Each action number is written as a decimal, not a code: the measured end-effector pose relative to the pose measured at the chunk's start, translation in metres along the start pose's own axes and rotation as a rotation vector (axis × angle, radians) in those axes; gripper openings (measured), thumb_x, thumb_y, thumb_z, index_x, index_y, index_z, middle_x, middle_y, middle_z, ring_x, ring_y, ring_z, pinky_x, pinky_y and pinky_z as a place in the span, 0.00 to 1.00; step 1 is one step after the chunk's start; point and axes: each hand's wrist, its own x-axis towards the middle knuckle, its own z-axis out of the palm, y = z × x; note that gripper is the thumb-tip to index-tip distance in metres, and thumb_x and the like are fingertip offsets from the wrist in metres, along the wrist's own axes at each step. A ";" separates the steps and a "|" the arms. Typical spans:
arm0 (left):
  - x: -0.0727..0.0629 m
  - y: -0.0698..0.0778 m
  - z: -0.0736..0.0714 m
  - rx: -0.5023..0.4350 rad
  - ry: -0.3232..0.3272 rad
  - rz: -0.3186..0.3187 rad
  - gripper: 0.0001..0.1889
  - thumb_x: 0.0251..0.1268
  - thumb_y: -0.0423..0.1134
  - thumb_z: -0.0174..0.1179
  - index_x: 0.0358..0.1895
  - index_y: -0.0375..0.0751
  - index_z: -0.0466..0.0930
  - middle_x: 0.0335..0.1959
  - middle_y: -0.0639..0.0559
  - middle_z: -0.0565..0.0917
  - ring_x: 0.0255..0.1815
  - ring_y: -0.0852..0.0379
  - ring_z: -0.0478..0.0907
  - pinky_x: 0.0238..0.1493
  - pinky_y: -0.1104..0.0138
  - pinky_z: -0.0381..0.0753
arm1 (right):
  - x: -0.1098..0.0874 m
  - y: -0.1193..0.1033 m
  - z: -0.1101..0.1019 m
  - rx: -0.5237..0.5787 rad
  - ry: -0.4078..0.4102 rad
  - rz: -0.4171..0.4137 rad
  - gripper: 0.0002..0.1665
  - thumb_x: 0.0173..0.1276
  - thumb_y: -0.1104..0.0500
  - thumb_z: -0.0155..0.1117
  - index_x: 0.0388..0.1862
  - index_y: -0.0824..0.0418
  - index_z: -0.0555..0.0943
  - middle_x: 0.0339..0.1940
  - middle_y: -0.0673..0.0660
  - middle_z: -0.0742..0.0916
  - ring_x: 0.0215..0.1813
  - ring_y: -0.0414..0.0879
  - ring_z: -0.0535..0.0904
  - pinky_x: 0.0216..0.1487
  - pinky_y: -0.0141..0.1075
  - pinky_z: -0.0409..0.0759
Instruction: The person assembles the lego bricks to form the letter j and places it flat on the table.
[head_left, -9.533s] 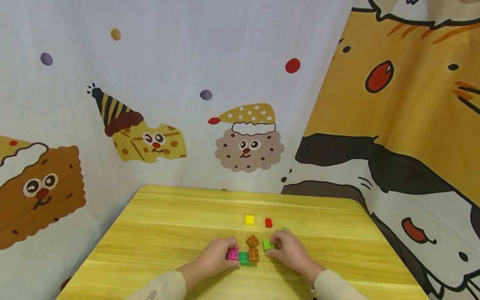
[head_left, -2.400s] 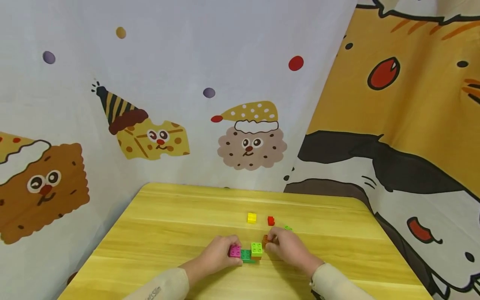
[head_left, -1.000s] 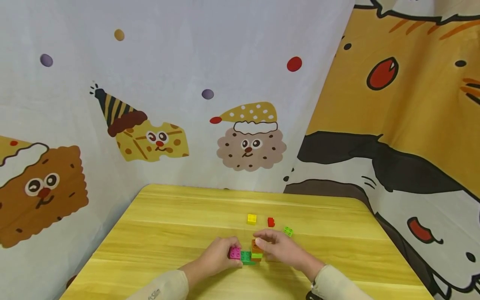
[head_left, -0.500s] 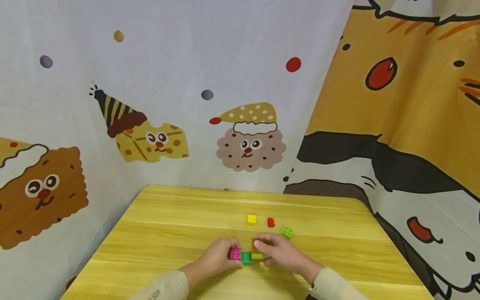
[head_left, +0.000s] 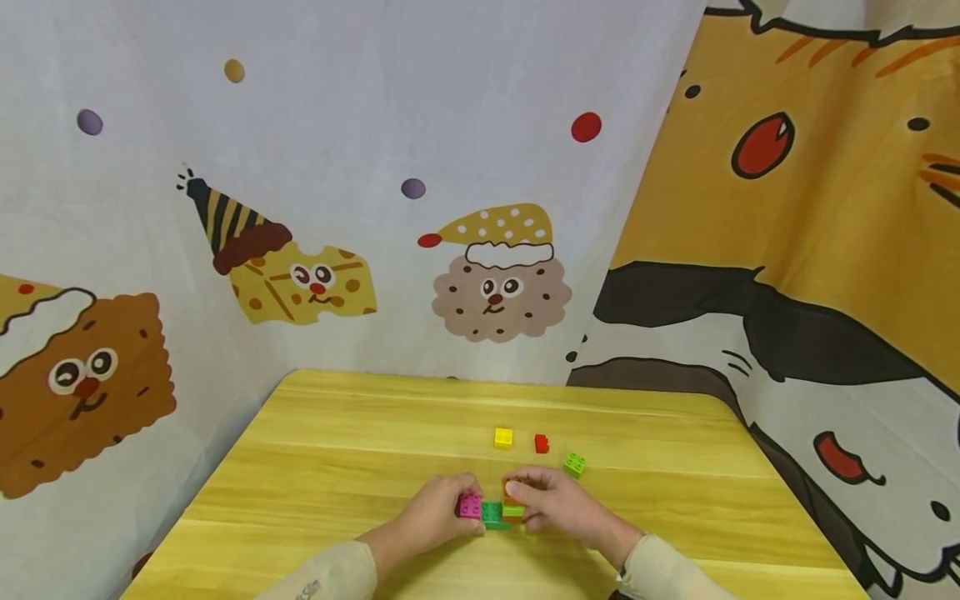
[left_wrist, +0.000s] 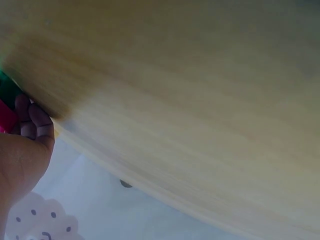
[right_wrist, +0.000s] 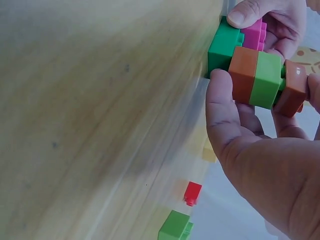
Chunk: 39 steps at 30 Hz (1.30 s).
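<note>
My left hand [head_left: 431, 510] pinches a pink toy building brick [head_left: 470, 506] that sits on the left part of a green brick [head_left: 491, 514]. On the green brick's right end rises a stack: a lower orange brick [right_wrist: 244, 74], then a lime green brick [right_wrist: 266, 80], and an upper orange brick [right_wrist: 292, 87]. My right hand [head_left: 566, 504] grips this upper orange brick between thumb and fingers. In the right wrist view it is tilted against the lime brick, studs showing in the gap. One right-hand finger [right_wrist: 220, 92] lies by the base of the stack.
Beyond the hands on the wooden table [head_left: 337, 433] lie a yellow brick [head_left: 503, 438], a small red brick [head_left: 542, 444] and a loose lime green brick [head_left: 574, 465]. A printed cloth [head_left: 337, 125] hangs behind the table's far edge.
Since the first frame, the right hand has put a lime brick on the lower orange one, then brought a second orange brick on top. The left hand has kept its hold on the pink brick.
</note>
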 end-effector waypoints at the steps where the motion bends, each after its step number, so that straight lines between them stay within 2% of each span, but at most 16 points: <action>1: 0.000 0.000 0.000 0.002 0.002 0.001 0.18 0.48 0.44 0.78 0.40 0.48 0.80 0.27 0.66 0.78 0.27 0.69 0.74 0.29 0.73 0.76 | 0.001 0.000 0.000 0.003 -0.001 -0.002 0.31 0.74 0.43 0.59 0.64 0.64 0.75 0.51 0.59 0.83 0.44 0.54 0.81 0.45 0.51 0.83; 7: 0.000 -0.001 0.001 -0.003 0.004 0.005 0.18 0.48 0.44 0.78 0.40 0.48 0.80 0.27 0.66 0.78 0.26 0.69 0.74 0.28 0.73 0.76 | 0.002 0.003 0.000 0.014 0.002 0.012 0.32 0.73 0.44 0.61 0.64 0.66 0.75 0.52 0.58 0.84 0.44 0.54 0.81 0.46 0.49 0.83; 13: -0.001 -0.003 0.001 -0.010 0.011 0.011 0.18 0.48 0.44 0.78 0.40 0.48 0.80 0.27 0.66 0.78 0.25 0.70 0.73 0.27 0.73 0.75 | 0.003 0.006 0.002 0.076 0.022 0.050 0.33 0.71 0.44 0.64 0.63 0.66 0.76 0.52 0.57 0.85 0.43 0.51 0.81 0.47 0.46 0.83; 23: -0.002 -0.003 -0.001 -0.017 -0.003 -0.003 0.18 0.48 0.45 0.78 0.41 0.49 0.80 0.28 0.66 0.79 0.27 0.69 0.74 0.29 0.73 0.76 | 0.004 0.009 0.004 0.166 0.023 0.037 0.32 0.72 0.47 0.64 0.62 0.71 0.75 0.50 0.61 0.84 0.42 0.50 0.81 0.47 0.44 0.82; 33: -0.001 0.000 -0.003 -0.006 -0.001 0.006 0.18 0.49 0.43 0.78 0.40 0.48 0.80 0.28 0.66 0.78 0.27 0.69 0.74 0.30 0.73 0.76 | 0.003 0.011 0.011 0.086 0.077 0.033 0.34 0.71 0.42 0.63 0.62 0.67 0.76 0.46 0.59 0.84 0.40 0.49 0.79 0.43 0.43 0.82; 39: -0.003 0.002 -0.001 0.006 0.006 0.004 0.18 0.48 0.43 0.78 0.40 0.48 0.80 0.28 0.67 0.78 0.27 0.69 0.74 0.30 0.74 0.76 | -0.004 0.010 0.013 0.052 0.098 0.033 0.38 0.72 0.37 0.57 0.65 0.67 0.74 0.50 0.59 0.83 0.43 0.51 0.79 0.44 0.45 0.82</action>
